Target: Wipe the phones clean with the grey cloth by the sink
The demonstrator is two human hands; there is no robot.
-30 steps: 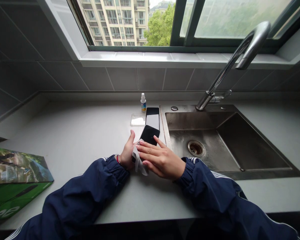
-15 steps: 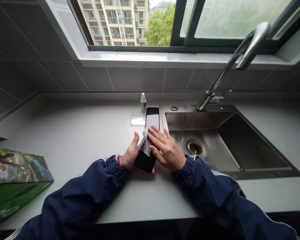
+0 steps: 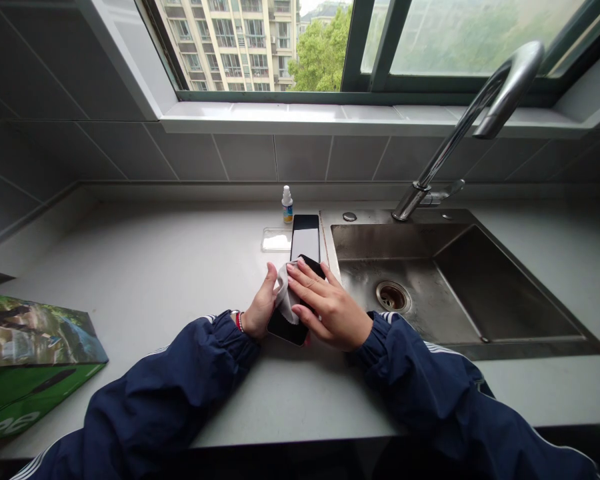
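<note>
My left hand [image 3: 260,307] is closed round a black phone [image 3: 283,328], gripping it from the left with the thumb up along its side; its fingers are mostly hidden underneath. A light grey cleaning cloth [image 3: 283,293] with a zigzag edge lies over the phone's screen. On top, my right hand [image 3: 330,303] presses the cloth down with fingers nearly straight and the thumb at its lower edge. Just beyond, a second phone-like dark slab [image 3: 306,233] with a bright reflection lies on the counter. Beside it are a clear phone case [image 3: 275,240] and a small white spray bottle [image 3: 287,205], upright.
A steel sink [image 3: 535,347] is set into the counter at my right, close to my right hand, with a tall tap [image 3: 450,147] behind it. A green printed bag or box [image 3: 40,367] stands at the left edge. The light counter [image 3: 180,253] runs below a window.
My right hand has slid the cloth slightly left and down over the phone. The phone's top right corner now shows above my right fingers. My left hand has stayed in place.
</note>
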